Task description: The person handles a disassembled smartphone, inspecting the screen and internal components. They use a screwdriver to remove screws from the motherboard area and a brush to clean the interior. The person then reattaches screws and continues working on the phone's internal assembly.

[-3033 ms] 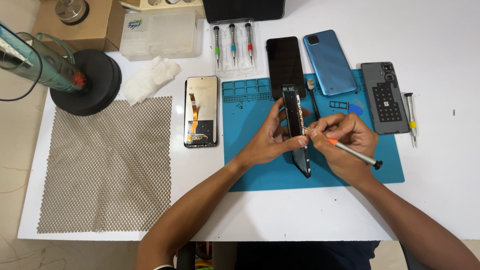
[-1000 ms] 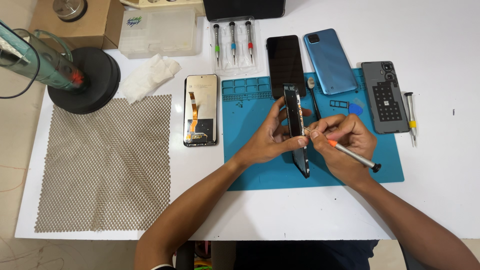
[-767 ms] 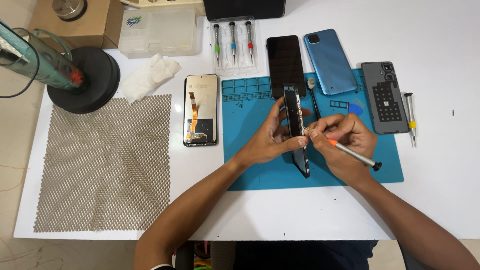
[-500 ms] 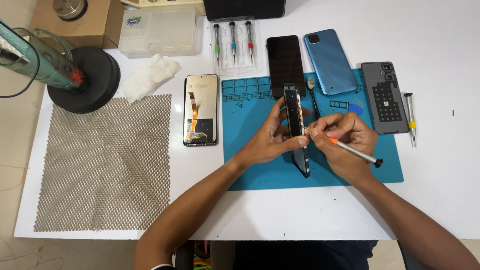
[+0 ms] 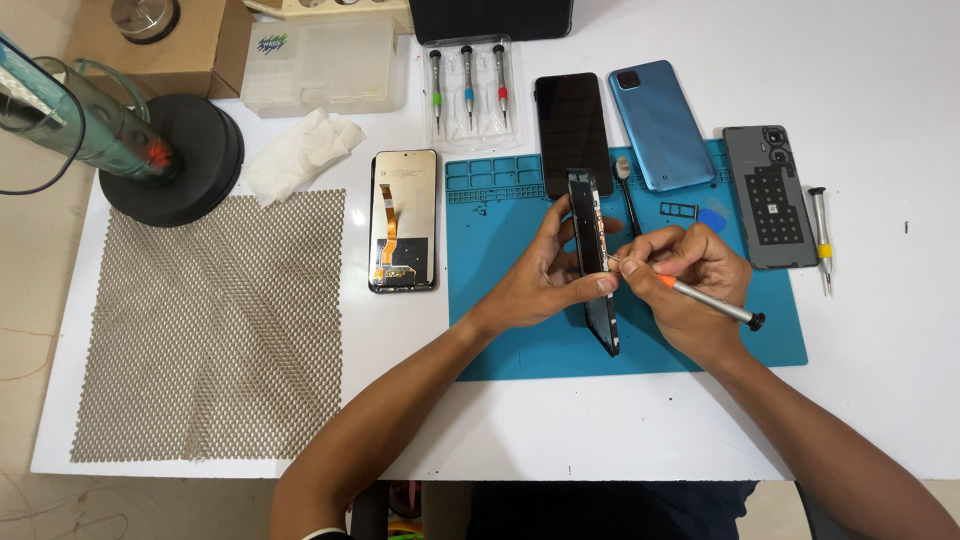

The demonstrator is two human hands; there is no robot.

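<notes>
The phone frame (image 5: 594,255) stands on its long edge over the blue mat (image 5: 520,330), turned so that only its thin side faces the camera. Its long axis runs from the far end, near the mat's tray compartments, toward the person, with the near end leaning slightly right and resting low by the mat.

The left hand (image 5: 545,270) has its grip closed on the frame, thumb and fingers pinching it at the middle from the left side. The right hand (image 5: 690,280) grips a slim screwdriver (image 5: 700,298) with an orange collar, fingers tight around the shaft; its tip meets the frame's right face about halfway along, and the handle points away to the right.

Beyond the frame lie a dark phone (image 5: 572,130) and a blue back cover (image 5: 660,122), with a grey inner plate (image 5: 770,195) to the right. A display panel (image 5: 403,220) with an orange flex lies left of the mat on the white worktop (image 5: 880,400). A case of three screwdrivers (image 5: 467,85) sits at the far side.
</notes>
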